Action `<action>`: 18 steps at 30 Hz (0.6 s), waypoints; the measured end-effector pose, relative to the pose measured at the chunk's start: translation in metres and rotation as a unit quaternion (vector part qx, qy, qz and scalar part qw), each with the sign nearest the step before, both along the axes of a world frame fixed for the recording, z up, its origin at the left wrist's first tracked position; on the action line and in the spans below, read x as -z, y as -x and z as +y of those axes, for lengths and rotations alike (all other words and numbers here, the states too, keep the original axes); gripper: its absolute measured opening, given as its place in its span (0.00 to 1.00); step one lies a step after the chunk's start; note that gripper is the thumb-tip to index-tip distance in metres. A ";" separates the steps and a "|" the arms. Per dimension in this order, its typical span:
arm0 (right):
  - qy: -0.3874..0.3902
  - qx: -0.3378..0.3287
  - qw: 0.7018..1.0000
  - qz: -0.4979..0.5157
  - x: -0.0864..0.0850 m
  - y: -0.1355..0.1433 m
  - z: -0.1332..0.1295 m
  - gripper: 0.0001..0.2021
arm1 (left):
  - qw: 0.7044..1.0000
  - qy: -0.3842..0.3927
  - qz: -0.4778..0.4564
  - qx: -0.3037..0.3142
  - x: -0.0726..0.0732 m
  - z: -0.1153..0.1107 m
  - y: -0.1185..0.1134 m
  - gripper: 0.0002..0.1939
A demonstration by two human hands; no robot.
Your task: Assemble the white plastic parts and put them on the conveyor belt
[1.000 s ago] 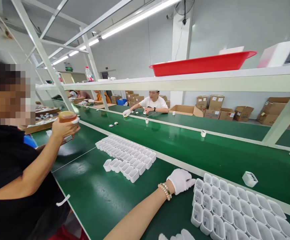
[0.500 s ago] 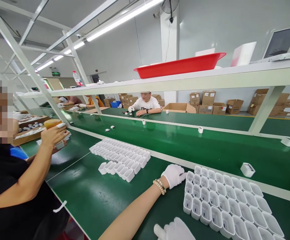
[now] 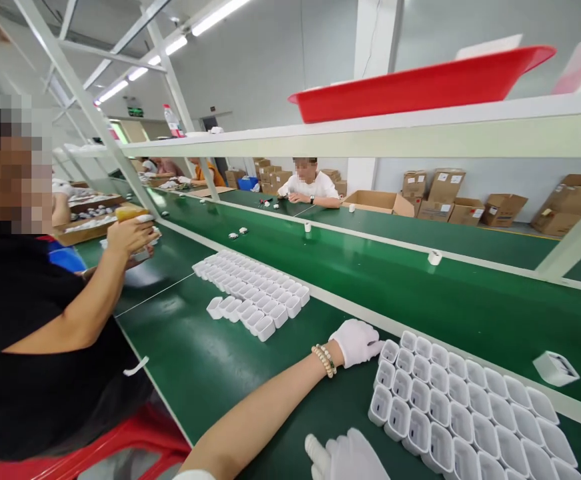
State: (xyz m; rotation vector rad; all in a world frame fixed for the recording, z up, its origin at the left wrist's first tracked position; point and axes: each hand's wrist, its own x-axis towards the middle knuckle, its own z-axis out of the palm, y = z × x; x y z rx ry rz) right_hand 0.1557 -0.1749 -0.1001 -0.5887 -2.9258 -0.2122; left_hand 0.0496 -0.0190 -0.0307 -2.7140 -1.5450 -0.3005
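Note:
My left hand (image 3: 357,343), in a white glove and with a beaded bracelet at the wrist, reaches across the green tabletop. Its extended fingertips are at the outer side of a white cup (image 3: 389,351) in the back left corner of a tight block of cups. Low in the picture, my right hand (image 3: 347,457), also gloved, hovers left of the block's front, thumb and fingers apart, nothing visible in it. The lower part of that hand is cut off. The block's rounded white cups (image 3: 439,408) stand mouth up in rows; several show a small dark slot inside.
Farther left stands a second block of white cups (image 3: 255,287). A green belt (image 3: 370,267) runs behind, carrying scattered white pieces such as a housing (image 3: 555,369). At left, a co-worker (image 3: 85,287) handles something yellow. A red tray (image 3: 420,83) sits on the shelf overhead.
My view has swung left and down, so the scene sits farther right. My left fingertips stay by the corner cup, and my right hand is still low beside the block.

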 end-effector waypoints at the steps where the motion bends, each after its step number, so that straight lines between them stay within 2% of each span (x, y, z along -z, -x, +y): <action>1: -0.009 -0.001 1.000 0.021 -0.002 0.000 -0.001 0.11 | 1.000 0.003 0.001 0.001 0.000 0.000 0.001 0.25; 6: -0.055 -0.002 0.989 0.137 -0.028 -0.006 -0.006 0.12 | 1.000 0.005 0.014 0.009 -0.004 -0.002 0.001 0.24; 10: -0.054 0.015 0.992 0.111 -0.047 -0.010 -0.012 0.15 | 1.000 0.004 0.014 0.009 -0.007 -0.005 0.002 0.24; 13: -0.062 0.006 0.995 0.077 -0.052 -0.010 -0.012 0.17 | 1.000 0.007 0.011 0.008 -0.006 -0.005 0.003 0.24; 18: -0.047 -0.009 0.994 0.102 -0.049 -0.011 -0.010 0.17 | 1.000 0.011 0.010 0.002 -0.007 -0.002 0.002 0.25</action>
